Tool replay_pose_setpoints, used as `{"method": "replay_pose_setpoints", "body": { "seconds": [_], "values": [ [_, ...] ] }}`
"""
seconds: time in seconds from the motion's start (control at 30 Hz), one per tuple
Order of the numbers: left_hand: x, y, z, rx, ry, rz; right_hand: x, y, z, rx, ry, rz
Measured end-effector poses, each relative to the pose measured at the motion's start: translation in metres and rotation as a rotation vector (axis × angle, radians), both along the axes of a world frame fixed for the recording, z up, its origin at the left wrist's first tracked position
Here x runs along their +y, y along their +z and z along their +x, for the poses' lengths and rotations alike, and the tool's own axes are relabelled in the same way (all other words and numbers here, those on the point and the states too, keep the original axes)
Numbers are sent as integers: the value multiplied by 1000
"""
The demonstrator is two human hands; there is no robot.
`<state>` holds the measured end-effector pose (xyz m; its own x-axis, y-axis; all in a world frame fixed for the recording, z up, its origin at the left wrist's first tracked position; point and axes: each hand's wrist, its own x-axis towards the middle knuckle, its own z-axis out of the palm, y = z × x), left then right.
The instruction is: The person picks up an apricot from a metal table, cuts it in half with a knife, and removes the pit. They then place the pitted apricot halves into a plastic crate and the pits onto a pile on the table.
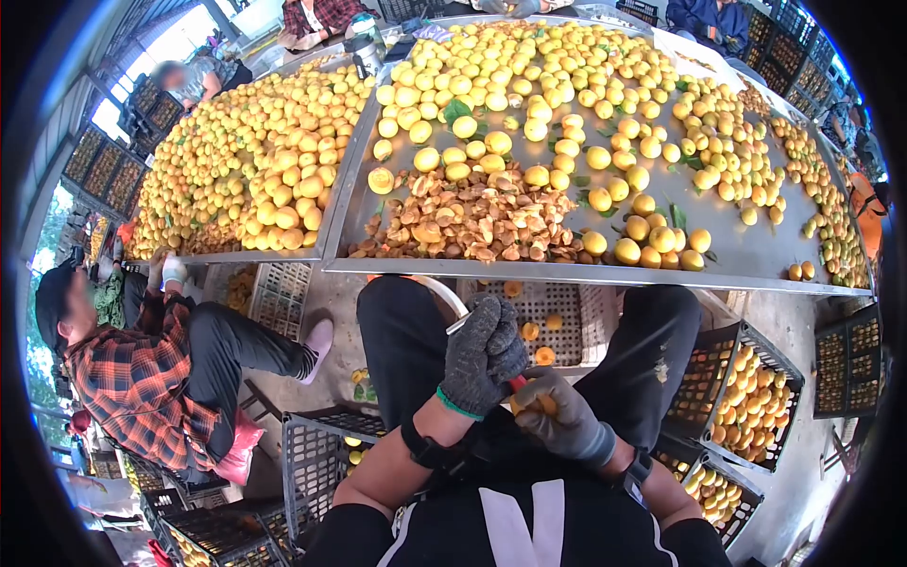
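Observation:
Both my hands wear grey gloves and meet above my lap. My left hand is closed around a tool with a metal end and a red part that shows between the hands. Lower and to the right, the curled fingers of my right hand hold an orange-yellow fruit, partly covered by the glove. Beyond my knees, a metal table bears many whole yellow fruits and a heap of brown-orange pieces near its front edge.
Between my legs stands a pale crate with a few fruits. Black crates of fruit are at the right, and another black crate is at the lower left. A person in a plaid shirt sits at the left. Other people are around the tables.

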<state>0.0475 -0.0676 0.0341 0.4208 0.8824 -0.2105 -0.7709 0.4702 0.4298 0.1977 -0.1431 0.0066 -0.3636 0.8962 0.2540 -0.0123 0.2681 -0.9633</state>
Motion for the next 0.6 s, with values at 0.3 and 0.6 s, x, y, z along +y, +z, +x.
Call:
{"method": "replay_pose_setpoints", "body": {
  "seconds": [0.3,0.6],
  "values": [
    [16,-6,9,38,-70,-168,5,0,4,-202,-36,230],
    [54,-21,0,100,266,10,10,-8,15,321,-217,-655]
  ]
}}
